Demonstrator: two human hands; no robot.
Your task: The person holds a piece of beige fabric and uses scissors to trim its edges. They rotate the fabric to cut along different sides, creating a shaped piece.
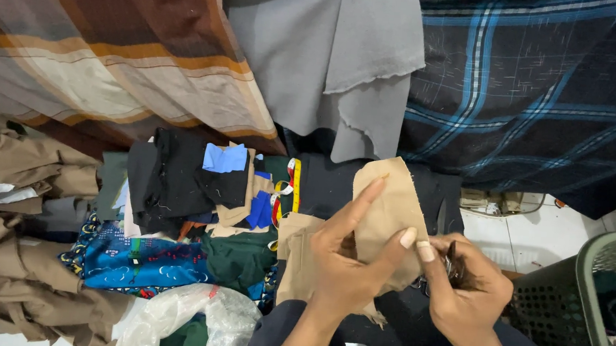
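The left hand pinches a tan fabric piece between thumb and fingers, the cloth rising above the grip over dark fabric in the lap. The right hand touches its right edge, curled around something dark that is too hidden to make out. A measuring tape lies beside it.
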